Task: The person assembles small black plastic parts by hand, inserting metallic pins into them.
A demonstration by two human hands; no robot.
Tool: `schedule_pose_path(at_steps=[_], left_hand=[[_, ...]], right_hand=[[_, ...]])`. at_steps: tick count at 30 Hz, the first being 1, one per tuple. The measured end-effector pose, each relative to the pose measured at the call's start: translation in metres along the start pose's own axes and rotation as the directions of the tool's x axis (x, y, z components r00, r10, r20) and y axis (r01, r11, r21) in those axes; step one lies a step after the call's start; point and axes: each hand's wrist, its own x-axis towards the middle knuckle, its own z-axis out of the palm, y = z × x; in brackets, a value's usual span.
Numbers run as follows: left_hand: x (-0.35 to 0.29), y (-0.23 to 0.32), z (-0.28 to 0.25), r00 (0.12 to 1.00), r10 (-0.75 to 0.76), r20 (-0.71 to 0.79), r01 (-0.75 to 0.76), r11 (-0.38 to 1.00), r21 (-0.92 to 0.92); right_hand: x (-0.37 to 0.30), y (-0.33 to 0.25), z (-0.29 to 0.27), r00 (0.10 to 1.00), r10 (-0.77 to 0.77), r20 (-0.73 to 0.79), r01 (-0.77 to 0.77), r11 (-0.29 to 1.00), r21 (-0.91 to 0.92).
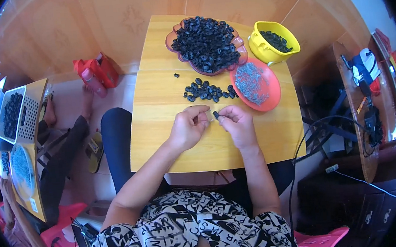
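Observation:
Close together over the near middle of the wooden table (186,155), both my hands work at a pinch. Between the thumb and fingers of my right hand (239,125) is a small black plastic part (215,115). My left hand (187,130) is closed at the fingertips, just left of that part; a tiny pale thing seems to show there, too small to name. Beyond the hands lies a loose group of similar black parts (209,92). A coral plate (272,83) of small silvery metal pieces (252,82) sits to their right.
A reddish scalloped tray (243,53) heaped with black parts stands at the back, beside a yellow basin (260,52) holding more. At left, another person's arm (33,232) rests by a table with a white perforated basket (28,114). A black cable (299,150) hangs past the table's right edge.

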Motion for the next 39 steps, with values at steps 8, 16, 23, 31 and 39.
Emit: schedule_pose_path(at_steps=[8,16,23,31,39], left_hand=[[-0.007,0.000,-0.007,0.995,-0.062,0.072,0.069,0.992,-0.104],[-0.005,-0.007,-0.002,0.995,0.098,0.001,-0.092,0.937,-0.337],[-0.003,0.003,-0.017,0.943,-0.170,0.287,0.333,0.447,-0.830],[-0.006,0.005,-0.015,0.930,-0.181,0.320,0.367,0.424,-0.828],[-0.013,0.004,-0.007,0.951,-0.117,0.285,0.297,0.596,-0.746]], right_hand=[[-0.007,0.005,0.010,0.992,0.003,0.125,0.001,0.999,-0.032],[-0.010,-0.004,0.012,0.992,0.067,0.107,-0.065,0.998,-0.018],[-0.018,-0.027,0.017,0.994,-0.105,-0.040,0.106,0.994,0.009],[-0.020,-0.029,0.020,0.996,-0.083,0.027,0.082,0.996,0.024],[-0.022,-0.025,0.016,0.991,-0.126,0.036,0.128,0.989,-0.069]])
